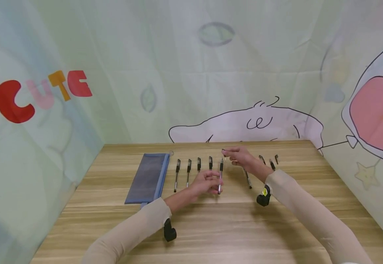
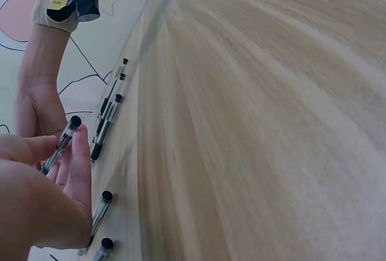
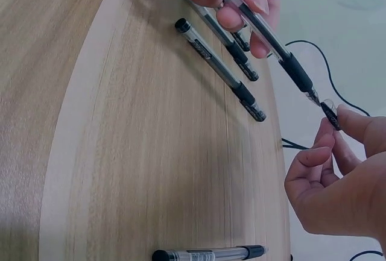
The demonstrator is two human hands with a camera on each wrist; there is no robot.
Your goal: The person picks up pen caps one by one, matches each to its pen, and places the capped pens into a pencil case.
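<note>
My left hand (image 1: 205, 184) grips an uncapped gel pen (image 3: 274, 47) by its clear barrel, the black grip and bare tip slanting away from the fingers. Between thumb and fingertips, my right hand (image 1: 243, 158) pinches a small black-clipped pen cap (image 3: 330, 115) right at that tip. In the head view the held pen stands nearly in line with a row of capped pens (image 1: 177, 176) to its left, partly hidden behind the left hand. Another pen (image 1: 247, 179) lies below the right hand, its upper part covered by that hand.
A blue mesh zip pouch (image 1: 146, 179) lies flat left of the pen row. Beyond the right wrist are a loose cap (image 1: 276, 158), another black-clipped piece (image 1: 262, 159) and a partly hidden pen (image 1: 272, 164). Printed curtains (image 1: 145, 73) surround the wooden table (image 1: 211, 227).
</note>
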